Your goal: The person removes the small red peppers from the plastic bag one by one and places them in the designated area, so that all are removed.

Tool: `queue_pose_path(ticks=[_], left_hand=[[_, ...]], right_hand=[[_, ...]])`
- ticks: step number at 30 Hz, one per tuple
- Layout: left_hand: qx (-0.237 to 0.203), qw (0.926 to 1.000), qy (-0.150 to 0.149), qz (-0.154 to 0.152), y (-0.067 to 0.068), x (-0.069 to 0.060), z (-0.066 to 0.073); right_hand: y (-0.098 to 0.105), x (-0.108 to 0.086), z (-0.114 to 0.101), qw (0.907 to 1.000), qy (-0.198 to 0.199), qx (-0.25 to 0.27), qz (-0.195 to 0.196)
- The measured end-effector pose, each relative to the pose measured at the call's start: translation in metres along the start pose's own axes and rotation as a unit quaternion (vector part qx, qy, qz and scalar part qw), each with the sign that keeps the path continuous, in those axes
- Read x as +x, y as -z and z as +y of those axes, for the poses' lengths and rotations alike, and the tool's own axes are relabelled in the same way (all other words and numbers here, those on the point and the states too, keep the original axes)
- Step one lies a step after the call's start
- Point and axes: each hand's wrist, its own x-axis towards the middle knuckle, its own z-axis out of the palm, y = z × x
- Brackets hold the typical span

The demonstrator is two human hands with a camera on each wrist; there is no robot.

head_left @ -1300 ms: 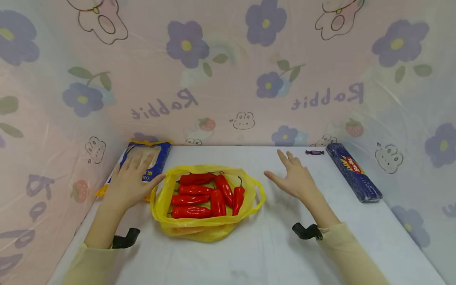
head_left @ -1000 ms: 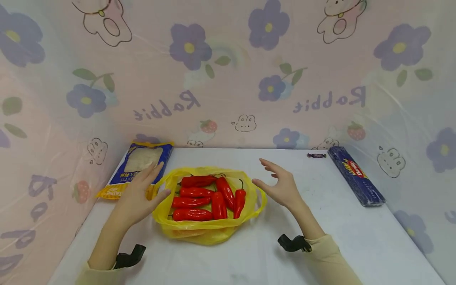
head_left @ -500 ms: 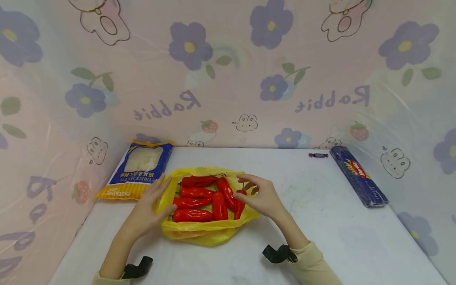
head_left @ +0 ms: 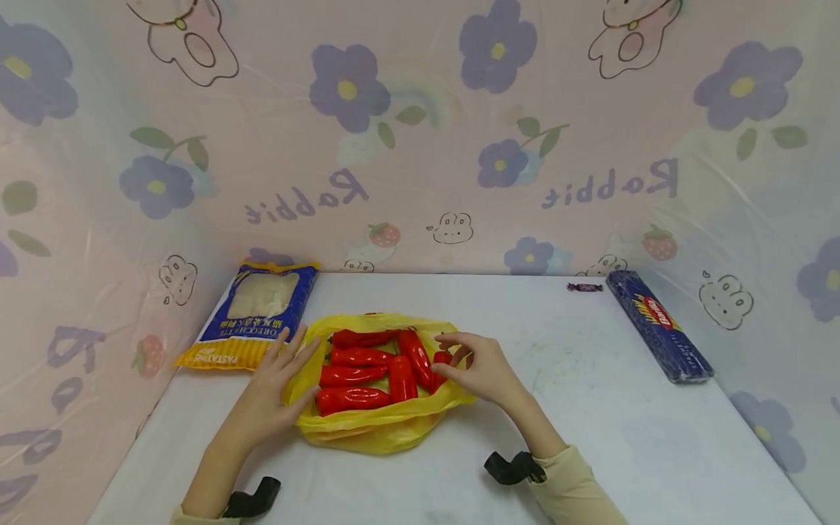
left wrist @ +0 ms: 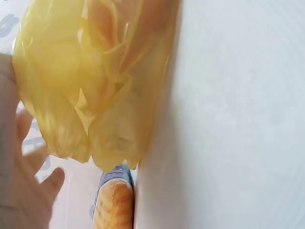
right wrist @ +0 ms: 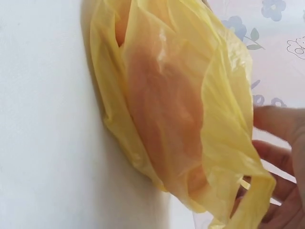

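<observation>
A yellow plastic bag stands with its mouth facing up, holding several glossy red chilli peppers. My left hand lies along the bag's left side, fingers spread and touching the plastic. Over the right rim is my right hand, its fingers loosely bent and its thumb apart from them, beside the rightmost red pepper. That pepper is partly covered by the hand. In the right wrist view, the bag's handle hangs in front of the right fingers and hides their tips.
A blue and yellow bag of orecchiette pasta lies behind my left hand. At the back right are a small wrapped candy and a long dark blue spaghetti pack. Printed curtains enclose the white table.
My left hand has come off the pasta bag towards the yellow bag's left side. My right hand has moved left onto the right rim. The rim has shifted and sagged slightly.
</observation>
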Motion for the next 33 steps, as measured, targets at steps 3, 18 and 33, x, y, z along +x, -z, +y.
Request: queue_pose_path(ticks=[3, 18, 33], left_hand=[[-0.028, 0.9994, -0.013, -0.017, -0.004, 0.0, -0.002], [-0.012, 0.9983, -0.042, -0.038, -0.011, -0.003, -0.005], [-0.043, 0.9956, 0.014, -0.083, -0.02, -0.004, -0.007]], right_hand=[[0.001, -0.001, 0.0, 1.0, -0.003, -0.002, -0.006], [0.002, 0.0, 0.007, 0.9995, -0.024, -0.012, -0.018], [0.001, -0.001, 0.009, 0.9912, -0.092, -0.07, -0.064]])
